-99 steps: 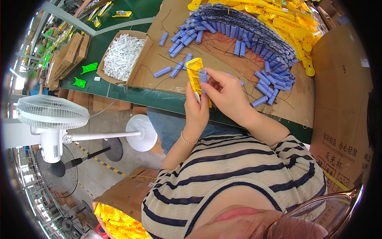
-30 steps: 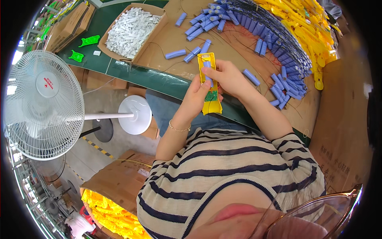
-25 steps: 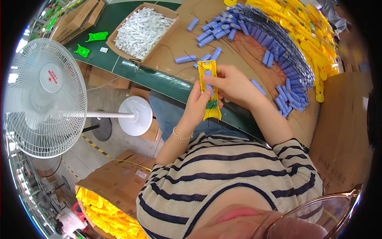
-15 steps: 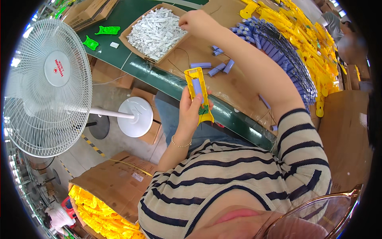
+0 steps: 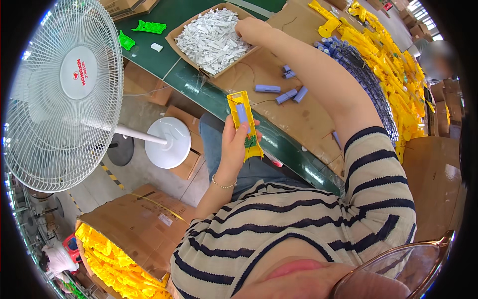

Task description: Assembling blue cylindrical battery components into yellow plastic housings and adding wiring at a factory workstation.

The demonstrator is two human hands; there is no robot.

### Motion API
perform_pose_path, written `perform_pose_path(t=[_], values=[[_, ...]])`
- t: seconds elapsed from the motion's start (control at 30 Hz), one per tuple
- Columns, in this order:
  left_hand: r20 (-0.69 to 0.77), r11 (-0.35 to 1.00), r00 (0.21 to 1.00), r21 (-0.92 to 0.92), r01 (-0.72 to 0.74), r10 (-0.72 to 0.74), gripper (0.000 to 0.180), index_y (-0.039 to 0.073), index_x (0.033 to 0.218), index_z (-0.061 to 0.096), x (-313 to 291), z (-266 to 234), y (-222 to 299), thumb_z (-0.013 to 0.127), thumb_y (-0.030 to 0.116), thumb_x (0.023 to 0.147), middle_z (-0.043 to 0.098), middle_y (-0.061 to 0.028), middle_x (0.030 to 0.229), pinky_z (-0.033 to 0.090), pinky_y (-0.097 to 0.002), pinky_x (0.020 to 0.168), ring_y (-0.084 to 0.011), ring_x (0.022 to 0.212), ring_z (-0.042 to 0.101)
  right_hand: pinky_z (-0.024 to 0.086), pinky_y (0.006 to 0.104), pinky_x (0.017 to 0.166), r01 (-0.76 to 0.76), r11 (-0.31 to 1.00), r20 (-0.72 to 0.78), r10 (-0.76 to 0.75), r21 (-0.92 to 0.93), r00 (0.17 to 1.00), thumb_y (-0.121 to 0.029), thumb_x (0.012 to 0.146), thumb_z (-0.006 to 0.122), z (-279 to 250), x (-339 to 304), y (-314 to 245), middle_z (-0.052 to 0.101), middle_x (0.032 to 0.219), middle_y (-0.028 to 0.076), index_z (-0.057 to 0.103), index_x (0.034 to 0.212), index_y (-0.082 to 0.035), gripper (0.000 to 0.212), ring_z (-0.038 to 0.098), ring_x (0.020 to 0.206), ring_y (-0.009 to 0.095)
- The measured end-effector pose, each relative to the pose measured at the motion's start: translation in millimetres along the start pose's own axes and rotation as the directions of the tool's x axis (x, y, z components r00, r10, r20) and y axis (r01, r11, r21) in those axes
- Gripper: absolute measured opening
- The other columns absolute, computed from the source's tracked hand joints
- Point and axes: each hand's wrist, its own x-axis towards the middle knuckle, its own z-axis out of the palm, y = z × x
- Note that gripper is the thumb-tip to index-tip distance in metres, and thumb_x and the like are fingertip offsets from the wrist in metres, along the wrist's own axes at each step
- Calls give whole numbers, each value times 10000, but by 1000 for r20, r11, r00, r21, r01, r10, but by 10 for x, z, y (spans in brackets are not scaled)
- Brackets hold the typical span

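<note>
My left hand [image 5: 235, 142] is closed round a yellow plastic housing [image 5: 238, 96], held above my lap near the table edge. Inside the housing lie a purple cylindrical battery [image 5: 242, 113] and a small green circuit board [image 5: 250, 142], with thin dark wires sticking out. My right arm stretches far across the table. At the right side of a cardboard box of small white plastic pieces [image 5: 211, 42], my right hand [image 5: 250, 31] has its fingers drawn together. Whatever they pinch is too hidden to tell.
Loose purple batteries [image 5: 286, 96] lie on the cardboard-covered table. Stacked batteries [image 5: 358, 70] and heaped yellow housings [image 5: 386, 65] fill the right. Two green plastic parts [image 5: 150, 27] sit at the far left. A white fan [image 5: 79, 72] and a carton of yellow parts [image 5: 144, 219] stand left.
The view has shifted, moving the table things rightward in the picture. Relative to the box, my right hand has come slightly closer to the white pieces. My left hand still holds the housing.
</note>
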Motion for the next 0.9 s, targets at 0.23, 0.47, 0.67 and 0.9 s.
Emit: perform_pose_path(t=[0.23, 0.47, 0.67, 0.9], values=[[13, 1000, 1000, 17, 4, -4, 258, 47, 1187, 395, -16, 39, -12, 401, 146, 948, 574, -135, 1002, 527, -303, 661, -166, 753, 606, 499, 402, 797, -37, 999, 26, 37, 7, 999, -59, 795, 547, -94, -47, -122, 630, 1059, 162, 662, 941, -44, 187, 612, 991, 306], [-16, 996, 997, 40, -74, 75, 266, 41, 1185, 389, -12, 3, -42, 416, 151, 944, 573, -133, 1001, 525, -299, 663, -159, 749, 602, 477, 304, 814, 362, 802, -342, -211, 475, 916, -115, 825, 608, -255, -368, 142, 650, 970, 76, 686, 963, -99, 160, 605, 944, 219], [33, 975, 982, 119, -187, 185, 262, 15, 1162, 381, -3, 203, 129, 452, 113, 929, 558, -124, 1010, 495, -265, 696, -128, 764, 579, 483, 280, 783, 616, 543, -545, -310, 571, 779, 43, 840, 558, -722, -1583, 18, 644, 963, 82, 664, 985, -45, 201, 604, 930, 194], [140, 943, 960, 198, -267, 242, 287, 16, 1172, 380, -13, 581, 135, 464, 136, 926, 564, -136, 1038, 507, -282, 725, -144, 785, 595, 525, 291, 766, 246, 160, -255, 41, 956, 966, 117, 771, 606, -875, -2544, -85, 659, 913, 126, 638, 917, 34, 171, 651, 872, 198]])
